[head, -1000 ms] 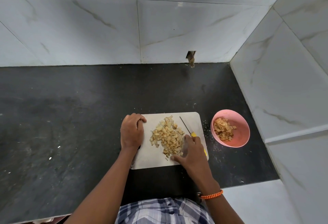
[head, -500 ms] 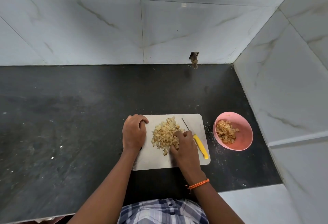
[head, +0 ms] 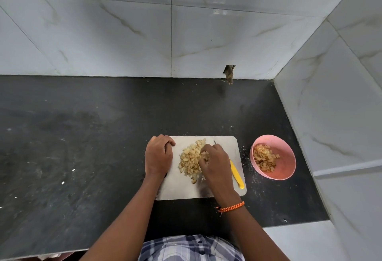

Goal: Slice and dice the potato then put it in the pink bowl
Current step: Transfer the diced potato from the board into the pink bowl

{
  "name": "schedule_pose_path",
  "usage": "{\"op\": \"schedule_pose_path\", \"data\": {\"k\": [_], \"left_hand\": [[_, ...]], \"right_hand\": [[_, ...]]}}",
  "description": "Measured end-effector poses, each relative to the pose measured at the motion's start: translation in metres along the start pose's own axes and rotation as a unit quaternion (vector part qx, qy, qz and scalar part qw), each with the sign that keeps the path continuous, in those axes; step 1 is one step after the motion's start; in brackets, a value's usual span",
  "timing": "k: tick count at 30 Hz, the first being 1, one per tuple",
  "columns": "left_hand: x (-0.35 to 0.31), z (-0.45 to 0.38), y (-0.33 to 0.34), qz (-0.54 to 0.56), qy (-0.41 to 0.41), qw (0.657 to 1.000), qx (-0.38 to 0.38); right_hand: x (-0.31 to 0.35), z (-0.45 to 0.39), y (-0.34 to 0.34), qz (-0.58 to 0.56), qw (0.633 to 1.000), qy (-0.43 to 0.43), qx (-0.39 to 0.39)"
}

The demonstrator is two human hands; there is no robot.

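Observation:
A heap of diced potato [head: 189, 161] lies on the white cutting board [head: 223, 190]. My right hand [head: 215, 160] rests on the heap's right side, fingers curled around a clump of dice. My left hand [head: 158, 155] is closed on the board's left edge. A yellow-handled knife [head: 235, 173] lies on the board right of my right hand, its blade mostly hidden under that hand. The pink bowl [head: 286, 167] stands right of the board and holds some diced potato [head: 264, 158].
The board sits on a black countertop [head: 82, 147] with scattered crumbs. Tiled walls close off the back and right side, close beside the bowl. The counter's front edge is just below my arms.
My right hand has moved up from the board's lower edge into the potato heap and closed on some dice. The knife handle is uncovered. My left hand stays on the board.

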State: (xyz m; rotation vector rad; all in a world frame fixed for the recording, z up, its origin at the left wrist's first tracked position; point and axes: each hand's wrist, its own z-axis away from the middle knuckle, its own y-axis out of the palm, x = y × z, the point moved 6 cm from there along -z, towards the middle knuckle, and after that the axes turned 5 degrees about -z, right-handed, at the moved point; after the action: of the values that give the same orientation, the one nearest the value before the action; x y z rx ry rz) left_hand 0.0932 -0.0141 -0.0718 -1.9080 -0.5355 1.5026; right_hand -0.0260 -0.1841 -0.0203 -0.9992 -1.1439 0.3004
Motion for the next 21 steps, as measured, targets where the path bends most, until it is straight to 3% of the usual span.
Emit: {"op": "schedule_pose_path", "data": {"k": [4,11,16,21], "left_hand": [[0.001,0.000,0.000,0.001,-0.001,1.000,0.003],[0.001,-0.001,-0.001,-0.008,-0.001,1.000,-0.002],[0.003,-0.001,0.001,-0.013,-0.004,1.000,0.000],[0.004,-0.001,0.001,-0.013,-0.004,1.000,-0.005]], "right_hand": [[-0.001,-0.005,0.006,0.033,0.998,-0.022,0.040],[-0.002,-0.021,0.001,0.014,0.999,-0.044,-0.021],[0.017,-0.010,0.029,0.226,0.968,-0.113,0.003],[0.009,0.002,0.059,0.292,0.940,-0.174,0.024]]}}
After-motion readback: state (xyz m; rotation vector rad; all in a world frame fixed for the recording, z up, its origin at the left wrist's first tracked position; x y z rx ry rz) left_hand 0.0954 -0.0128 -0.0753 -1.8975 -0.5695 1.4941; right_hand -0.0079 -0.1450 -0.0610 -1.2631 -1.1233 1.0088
